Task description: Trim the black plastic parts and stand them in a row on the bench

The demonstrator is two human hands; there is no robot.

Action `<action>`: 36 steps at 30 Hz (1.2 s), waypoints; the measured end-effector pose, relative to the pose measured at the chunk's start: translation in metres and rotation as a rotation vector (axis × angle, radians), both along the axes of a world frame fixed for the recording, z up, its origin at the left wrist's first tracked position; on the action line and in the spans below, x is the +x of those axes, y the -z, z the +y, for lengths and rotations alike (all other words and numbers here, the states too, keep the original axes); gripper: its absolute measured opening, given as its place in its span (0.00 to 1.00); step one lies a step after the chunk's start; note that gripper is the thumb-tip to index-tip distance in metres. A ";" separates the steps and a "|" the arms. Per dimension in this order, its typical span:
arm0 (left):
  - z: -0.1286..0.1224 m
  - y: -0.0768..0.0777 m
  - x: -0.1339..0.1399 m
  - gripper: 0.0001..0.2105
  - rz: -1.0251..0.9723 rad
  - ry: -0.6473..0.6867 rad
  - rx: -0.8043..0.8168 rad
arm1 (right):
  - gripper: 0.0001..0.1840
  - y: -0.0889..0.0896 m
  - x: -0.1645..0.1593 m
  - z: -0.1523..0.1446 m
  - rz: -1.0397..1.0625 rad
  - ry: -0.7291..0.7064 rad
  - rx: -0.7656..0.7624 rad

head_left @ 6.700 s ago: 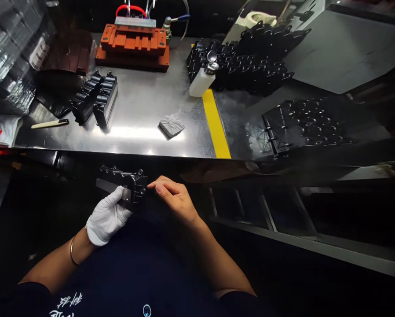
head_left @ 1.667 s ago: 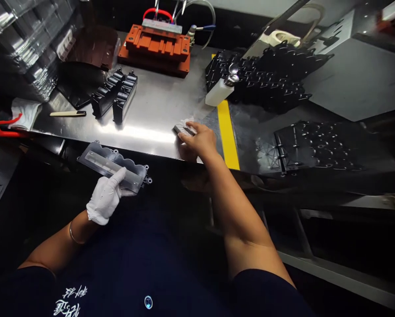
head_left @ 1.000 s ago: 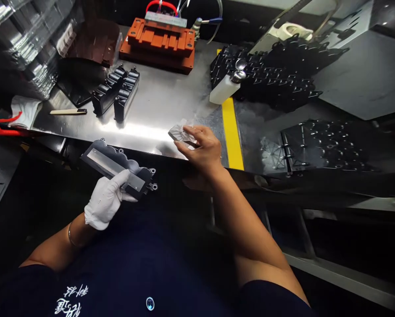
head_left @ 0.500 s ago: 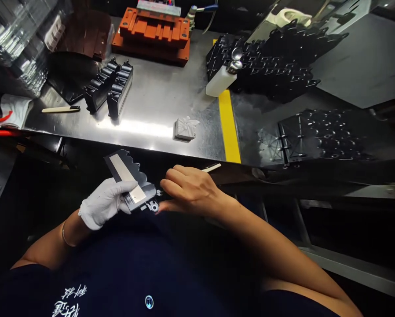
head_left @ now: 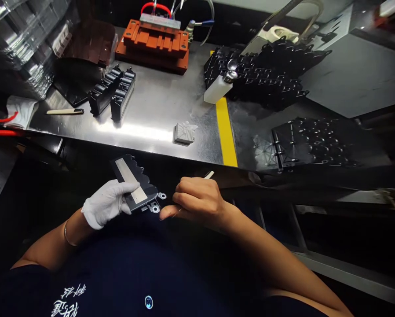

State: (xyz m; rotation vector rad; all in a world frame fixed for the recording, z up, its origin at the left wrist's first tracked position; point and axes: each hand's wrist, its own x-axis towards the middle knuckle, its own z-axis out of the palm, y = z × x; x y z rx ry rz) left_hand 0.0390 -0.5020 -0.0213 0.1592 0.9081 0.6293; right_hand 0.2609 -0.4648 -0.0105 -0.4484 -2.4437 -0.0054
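Observation:
My left hand (head_left: 107, 203), in a white glove, is closed on a black plastic part (head_left: 149, 186) with a scalloped edge. A pale flat strip runs along its upper face, under my thumb. Two small ring-shaped lugs stick out at its right end. My right hand (head_left: 199, 198) is bare and curled around a slim pale-handled tool (head_left: 210, 175). The handle's end shows above the knuckles, and a thin tip shows faintly by the thumb. The thumb is close to the lower lug; the other fingers are apart from the part.
On the metal bench (head_left: 151, 105) stand two black ribbed parts (head_left: 122, 94), a pale-handled tool (head_left: 65, 112), a folded white wad (head_left: 185, 132) and a white pump bottle (head_left: 218, 89). An orange fixture (head_left: 154, 44) is behind. Stacked black parts (head_left: 257, 70) lie right of the yellow stripe (head_left: 226, 132).
My right hand has drawn back a little to the right from the part's end, uncovering the second lug. My left hand keeps its hold on the black plastic part. The view has shifted slightly.

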 end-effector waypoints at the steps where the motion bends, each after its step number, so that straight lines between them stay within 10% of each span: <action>1: 0.001 0.000 0.000 0.11 -0.013 0.003 -0.032 | 0.20 -0.001 0.000 -0.002 0.039 -0.010 0.012; 9: 0.006 -0.006 -0.005 0.14 -0.072 0.124 -0.121 | 0.02 -0.004 -0.008 -0.009 0.062 -0.061 -0.062; 13: -0.004 -0.008 -0.012 0.13 0.164 0.301 0.310 | 0.02 -0.003 -0.013 -0.008 0.210 0.043 -0.269; 19: -0.010 0.004 -0.006 0.05 0.827 0.065 0.945 | 0.03 0.006 -0.028 -0.012 0.403 0.254 -0.440; 25: -0.004 0.019 -0.007 0.14 0.687 0.093 0.663 | 0.12 0.019 -0.017 -0.016 0.339 0.226 -0.723; 36: 0.000 0.009 0.001 0.15 0.625 0.259 0.657 | 0.07 0.022 -0.004 -0.022 0.142 0.058 -0.827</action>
